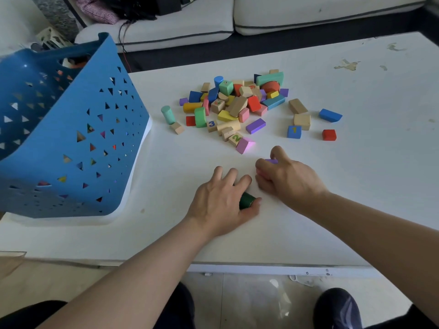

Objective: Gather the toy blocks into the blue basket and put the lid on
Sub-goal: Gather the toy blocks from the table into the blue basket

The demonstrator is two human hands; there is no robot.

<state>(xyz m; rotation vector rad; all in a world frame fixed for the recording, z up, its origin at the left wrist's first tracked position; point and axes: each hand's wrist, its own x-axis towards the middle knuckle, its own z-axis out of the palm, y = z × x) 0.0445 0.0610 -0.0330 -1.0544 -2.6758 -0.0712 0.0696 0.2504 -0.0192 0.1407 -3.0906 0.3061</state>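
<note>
Green cylinder block point(247, 200) sits under the left hand point(223, 203), lower centre of frame; thumb and fingers curl round it, pinching it against the white table point(356, 162). Right hand point(287, 179) just beside, to the right, fingers closed into a loose fist over a purple block point(271, 161) that peeks out at the top, with a pinkish bit showing between the fingers; what else is inside, cannot tell. Both hands rest on the tabletop, nearly touching each other.

Above them, centre frame, the main pile of toy blocks point(237, 103): mixed colours and plain wood, some numbered. Pink wedge point(244, 144) lies at the pile's near edge, closest to the hands. Strays to the right: blue number block point(294, 132), red cube point(329, 135), blue wedge point(330, 115), two wooden blocks.

Blue basket point(71, 138) stands at left of frame, tilted, triangle cut-outs in its wall, coloured blocks visible through the holes. White sofa point(308, 15) along the top edge.
</note>
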